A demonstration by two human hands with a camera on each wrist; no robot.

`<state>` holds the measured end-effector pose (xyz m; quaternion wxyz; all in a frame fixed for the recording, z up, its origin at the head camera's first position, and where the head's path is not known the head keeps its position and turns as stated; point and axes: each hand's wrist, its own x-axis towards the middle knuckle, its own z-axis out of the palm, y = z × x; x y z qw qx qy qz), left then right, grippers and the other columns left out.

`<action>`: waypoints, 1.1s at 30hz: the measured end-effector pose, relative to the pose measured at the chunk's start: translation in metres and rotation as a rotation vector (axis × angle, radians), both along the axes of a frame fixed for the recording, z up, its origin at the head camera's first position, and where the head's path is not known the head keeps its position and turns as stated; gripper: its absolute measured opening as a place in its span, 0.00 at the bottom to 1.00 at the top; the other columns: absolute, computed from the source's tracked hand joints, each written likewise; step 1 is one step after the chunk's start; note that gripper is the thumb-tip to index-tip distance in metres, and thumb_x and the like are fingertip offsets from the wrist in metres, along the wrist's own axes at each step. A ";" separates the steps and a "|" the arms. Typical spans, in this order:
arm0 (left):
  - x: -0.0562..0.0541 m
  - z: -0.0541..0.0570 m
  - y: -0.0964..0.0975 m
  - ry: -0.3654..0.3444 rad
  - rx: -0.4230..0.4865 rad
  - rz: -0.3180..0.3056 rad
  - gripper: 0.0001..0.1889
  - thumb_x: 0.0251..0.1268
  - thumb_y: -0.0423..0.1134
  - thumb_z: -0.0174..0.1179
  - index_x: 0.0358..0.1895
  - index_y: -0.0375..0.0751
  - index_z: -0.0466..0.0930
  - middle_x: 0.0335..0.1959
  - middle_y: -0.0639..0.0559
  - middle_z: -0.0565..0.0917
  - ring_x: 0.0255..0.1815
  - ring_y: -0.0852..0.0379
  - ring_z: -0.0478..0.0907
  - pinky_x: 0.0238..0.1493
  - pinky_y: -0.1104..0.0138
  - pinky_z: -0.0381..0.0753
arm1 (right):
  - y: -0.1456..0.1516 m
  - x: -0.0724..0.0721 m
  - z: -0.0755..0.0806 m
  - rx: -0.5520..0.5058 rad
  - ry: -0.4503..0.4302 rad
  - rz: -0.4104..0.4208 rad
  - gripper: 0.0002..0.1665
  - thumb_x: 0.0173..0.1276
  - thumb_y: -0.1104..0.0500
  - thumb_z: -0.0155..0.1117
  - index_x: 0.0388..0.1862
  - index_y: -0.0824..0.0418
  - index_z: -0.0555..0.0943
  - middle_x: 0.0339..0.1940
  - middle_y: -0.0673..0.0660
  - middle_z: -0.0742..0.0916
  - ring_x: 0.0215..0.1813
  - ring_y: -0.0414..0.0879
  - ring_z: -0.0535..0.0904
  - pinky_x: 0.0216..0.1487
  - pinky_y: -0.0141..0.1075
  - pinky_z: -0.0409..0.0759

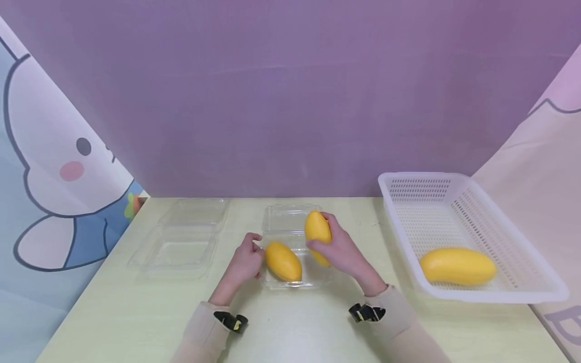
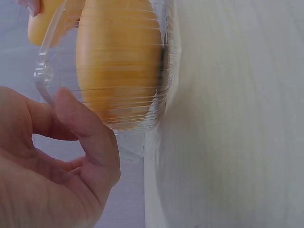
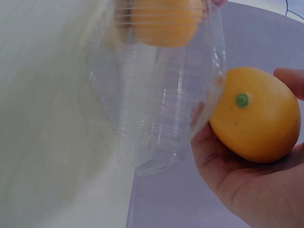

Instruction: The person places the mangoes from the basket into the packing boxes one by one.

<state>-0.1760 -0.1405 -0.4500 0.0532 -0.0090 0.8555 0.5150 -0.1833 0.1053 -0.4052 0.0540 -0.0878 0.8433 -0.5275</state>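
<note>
A clear plastic clamshell box [image 1: 313, 279] lies with its lid folded back, and one yellow mango [image 1: 283, 261] rests in its left half. My left hand [image 1: 245, 259] is at the box's left side; in the left wrist view its thumb and finger [image 2: 78, 116] pinch the rim near a corner. My right hand [image 1: 340, 248] grips a second mango [image 1: 317, 227] over the right half of the box. In the right wrist view that mango [image 3: 256, 114] shows a small green stem stub, with the fingers wrapped beneath it and the box wall [image 3: 156, 95] beside it.
Another clear clamshell box [image 1: 181, 252] lies opened out on the left of the pale table [image 1: 290, 327]. A white perforated basket [image 1: 404, 242] stands at the right, holding a larger, elongated yellow fruit [image 1: 458, 266]. A purple panel [image 1: 290, 101] rises behind the table.
</note>
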 end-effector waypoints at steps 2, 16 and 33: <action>0.000 0.001 0.000 0.000 0.002 0.000 0.23 0.70 0.29 0.46 0.66 0.29 0.64 0.37 0.43 0.75 0.15 0.53 0.73 0.21 0.62 0.76 | -0.003 0.000 -0.002 0.012 0.009 0.001 0.46 0.62 0.53 0.70 0.76 0.59 0.61 0.49 0.63 0.81 0.42 0.54 0.79 0.38 0.43 0.82; 0.000 0.000 0.001 -0.008 0.004 0.009 0.24 0.68 0.29 0.47 0.67 0.30 0.64 0.37 0.43 0.75 0.15 0.53 0.73 0.21 0.63 0.77 | -0.022 0.003 -0.014 0.131 0.096 0.057 0.44 0.61 0.53 0.71 0.74 0.59 0.65 0.48 0.56 0.82 0.40 0.48 0.77 0.43 0.43 0.78; -0.002 0.000 0.002 -0.008 0.002 0.007 0.24 0.68 0.30 0.48 0.67 0.30 0.64 0.37 0.43 0.75 0.15 0.52 0.73 0.20 0.63 0.77 | -0.032 0.006 -0.009 0.479 0.117 0.136 0.44 0.65 0.46 0.68 0.74 0.60 0.62 0.48 0.58 0.78 0.38 0.49 0.76 0.37 0.43 0.77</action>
